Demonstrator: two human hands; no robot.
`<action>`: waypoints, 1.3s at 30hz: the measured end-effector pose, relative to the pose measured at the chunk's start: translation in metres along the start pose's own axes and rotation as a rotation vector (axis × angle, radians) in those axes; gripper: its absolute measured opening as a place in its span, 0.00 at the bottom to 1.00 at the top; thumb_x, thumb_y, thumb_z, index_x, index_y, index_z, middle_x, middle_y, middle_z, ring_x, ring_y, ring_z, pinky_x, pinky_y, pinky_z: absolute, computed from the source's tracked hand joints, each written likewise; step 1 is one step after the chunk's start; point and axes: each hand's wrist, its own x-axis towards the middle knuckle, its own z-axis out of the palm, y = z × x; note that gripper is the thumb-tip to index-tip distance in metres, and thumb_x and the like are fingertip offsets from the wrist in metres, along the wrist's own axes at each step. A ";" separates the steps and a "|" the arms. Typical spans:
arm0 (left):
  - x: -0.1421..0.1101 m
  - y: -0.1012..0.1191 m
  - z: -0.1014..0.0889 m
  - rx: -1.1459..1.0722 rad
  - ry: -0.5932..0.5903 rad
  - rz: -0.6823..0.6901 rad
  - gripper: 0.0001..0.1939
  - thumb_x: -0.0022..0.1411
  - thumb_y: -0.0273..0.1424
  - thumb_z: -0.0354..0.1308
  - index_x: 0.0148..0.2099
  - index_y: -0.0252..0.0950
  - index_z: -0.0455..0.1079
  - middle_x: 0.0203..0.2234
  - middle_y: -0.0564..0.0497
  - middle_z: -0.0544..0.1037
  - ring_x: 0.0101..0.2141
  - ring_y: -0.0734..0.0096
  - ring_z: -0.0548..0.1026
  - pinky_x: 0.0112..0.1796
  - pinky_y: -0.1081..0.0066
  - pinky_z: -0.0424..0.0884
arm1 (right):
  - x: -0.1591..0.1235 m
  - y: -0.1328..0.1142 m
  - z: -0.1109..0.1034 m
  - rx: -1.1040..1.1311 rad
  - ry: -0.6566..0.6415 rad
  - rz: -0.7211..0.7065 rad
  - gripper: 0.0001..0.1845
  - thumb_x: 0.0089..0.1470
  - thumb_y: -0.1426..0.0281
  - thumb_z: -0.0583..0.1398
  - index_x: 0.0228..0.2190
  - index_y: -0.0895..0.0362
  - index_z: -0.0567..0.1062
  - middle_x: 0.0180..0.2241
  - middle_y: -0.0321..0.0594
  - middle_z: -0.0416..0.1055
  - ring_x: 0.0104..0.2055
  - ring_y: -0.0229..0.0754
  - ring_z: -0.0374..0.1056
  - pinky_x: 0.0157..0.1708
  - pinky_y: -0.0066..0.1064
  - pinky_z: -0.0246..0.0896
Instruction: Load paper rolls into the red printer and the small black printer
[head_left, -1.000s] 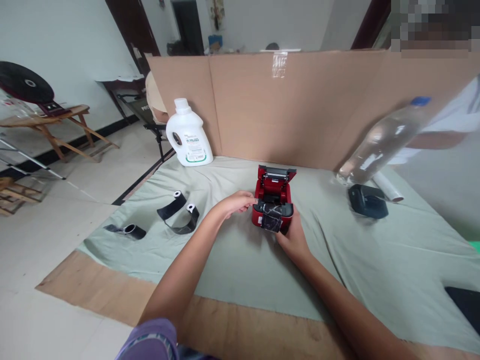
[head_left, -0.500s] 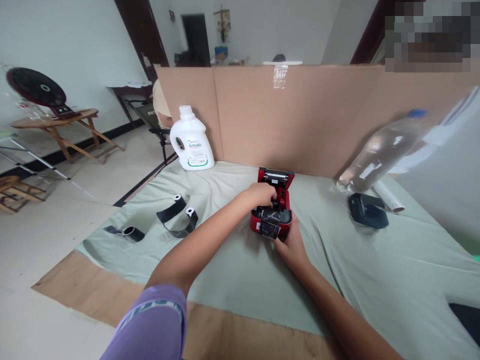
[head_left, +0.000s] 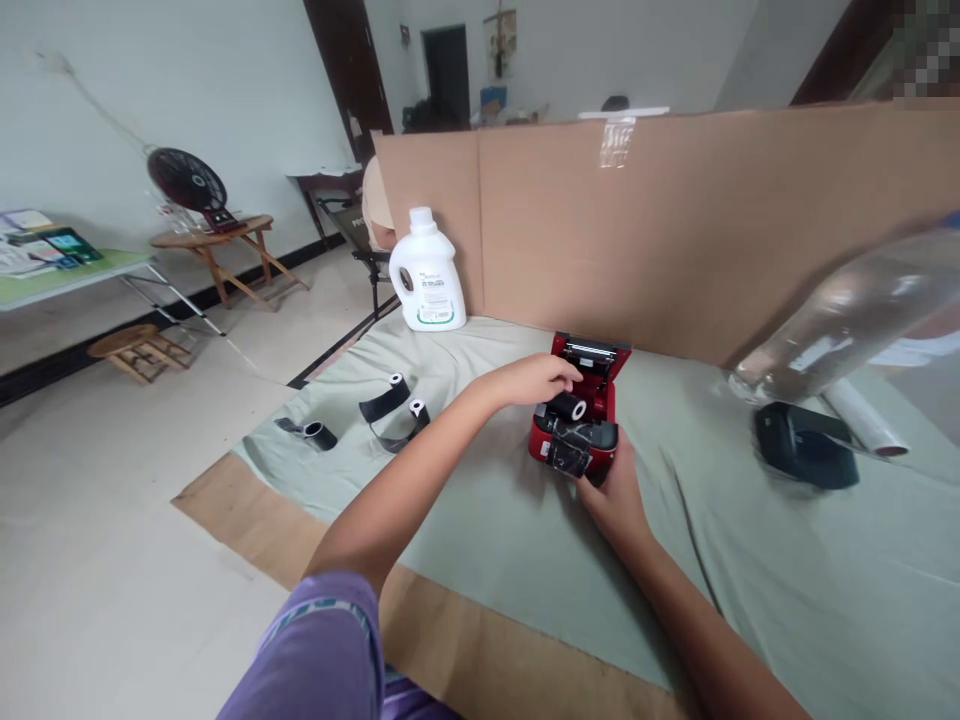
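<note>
A small red-and-black label printer (head_left: 536, 440) stands on the cloth with its lid raised. A black paper roll (head_left: 568, 405) with a white core sits at the printer's opening, and a black, white-veined strip (head_left: 568, 450) hangs over the front. My left hand (head_left: 536, 380) is closed at the roll from the left, its fingers bent above it; the thumb is hidden. From below right, my right hand (head_left: 613, 490) grips the printer's front corner, thumb at the front and fingers behind the side.
Several black rolls, one a loose roll (head_left: 320, 435), lie left on the green cloth (head_left: 480, 540). A white jug (head_left: 429, 275) stands before the cardboard panel (head_left: 600, 230). At right are a large clear bottle (head_left: 840, 320), a dark device (head_left: 802, 445) and a clear film roll (head_left: 862, 418).
My left hand has risen out of the printer's compartment, and the black roll now shows under its fingers. The right hand still grips the printer. The view has turned left.
</note>
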 end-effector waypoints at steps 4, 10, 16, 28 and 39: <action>-0.008 -0.007 -0.001 -0.056 -0.020 -0.032 0.18 0.68 0.28 0.51 0.55 0.34 0.77 0.51 0.47 0.81 0.49 0.66 0.78 0.51 0.71 0.71 | 0.000 -0.002 -0.001 0.000 -0.011 0.008 0.43 0.54 0.61 0.65 0.66 0.55 0.55 0.58 0.54 0.64 0.58 0.61 0.64 0.56 0.57 0.63; -0.005 -0.008 0.005 -0.026 0.006 0.021 0.18 0.72 0.37 0.49 0.49 0.35 0.79 0.47 0.48 0.83 0.45 0.64 0.78 0.47 0.69 0.70 | 0.000 -0.003 -0.001 0.010 0.001 0.003 0.41 0.54 0.62 0.65 0.64 0.54 0.57 0.58 0.53 0.64 0.57 0.60 0.64 0.57 0.56 0.62; -0.019 -0.007 0.004 -0.139 -0.128 0.041 0.24 0.61 0.41 0.63 0.57 0.38 0.74 0.54 0.47 0.78 0.51 0.61 0.76 0.49 0.69 0.69 | -0.001 -0.003 -0.001 0.036 -0.015 0.006 0.42 0.55 0.60 0.65 0.65 0.55 0.55 0.59 0.54 0.63 0.59 0.61 0.63 0.58 0.57 0.61; 0.001 -0.020 0.029 -0.170 0.115 -0.109 0.19 0.69 0.45 0.53 0.53 0.37 0.68 0.33 0.52 0.78 0.32 0.67 0.76 0.34 0.70 0.68 | -0.001 -0.007 -0.001 0.041 -0.016 0.014 0.43 0.55 0.62 0.65 0.66 0.55 0.53 0.60 0.54 0.62 0.61 0.59 0.62 0.60 0.55 0.60; 0.007 -0.017 0.039 0.013 0.166 -0.134 0.19 0.74 0.44 0.43 0.50 0.38 0.69 0.31 0.50 0.78 0.34 0.62 0.76 0.37 0.68 0.68 | 0.002 -0.004 -0.005 0.069 0.031 0.021 0.43 0.54 0.57 0.64 0.66 0.55 0.56 0.59 0.55 0.63 0.60 0.60 0.63 0.56 0.54 0.64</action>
